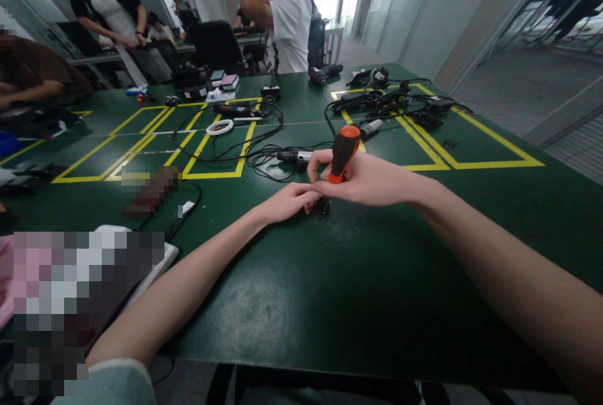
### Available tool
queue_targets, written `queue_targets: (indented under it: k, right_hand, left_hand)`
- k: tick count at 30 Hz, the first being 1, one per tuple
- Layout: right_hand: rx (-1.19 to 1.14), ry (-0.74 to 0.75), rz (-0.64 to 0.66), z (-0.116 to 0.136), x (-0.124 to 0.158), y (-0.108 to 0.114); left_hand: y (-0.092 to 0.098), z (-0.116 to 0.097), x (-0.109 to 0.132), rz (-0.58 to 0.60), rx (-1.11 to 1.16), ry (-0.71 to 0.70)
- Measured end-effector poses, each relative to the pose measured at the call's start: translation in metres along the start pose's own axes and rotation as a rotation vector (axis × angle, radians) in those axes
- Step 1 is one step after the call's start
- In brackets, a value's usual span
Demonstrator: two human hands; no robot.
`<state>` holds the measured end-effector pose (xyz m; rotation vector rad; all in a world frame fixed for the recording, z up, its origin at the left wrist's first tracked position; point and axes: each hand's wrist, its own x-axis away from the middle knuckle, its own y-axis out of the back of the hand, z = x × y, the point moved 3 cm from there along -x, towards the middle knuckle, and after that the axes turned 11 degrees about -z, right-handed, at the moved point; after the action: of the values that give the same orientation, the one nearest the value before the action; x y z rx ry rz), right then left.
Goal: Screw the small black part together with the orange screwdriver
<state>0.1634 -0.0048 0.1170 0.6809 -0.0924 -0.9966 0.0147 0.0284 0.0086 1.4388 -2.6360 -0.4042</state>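
Orange screwdriver (343, 152), one, clamped in right hand (377, 180); left hand (286, 201), one part (322, 210), grip unclear

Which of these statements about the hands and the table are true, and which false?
1. The right hand holds an orange-and-black tool handle. True.
2. The left hand rests far from the right hand. False: it reaches a small dark object under the handle.
3. The table is green with yellow lines. True.
4. The white ring is in the left hand. False: it lies on the table beyond both hands.
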Motion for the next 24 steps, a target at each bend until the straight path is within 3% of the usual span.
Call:
queue_targets:
  k: [24]
  right_hand:
    - [0.035, 0.039, 0.025, -0.0003, -0.0001, 0.0051]
  left_hand:
    - [0.0008, -0.0036, 0.0035, 0.006, -0.014, 0.009]
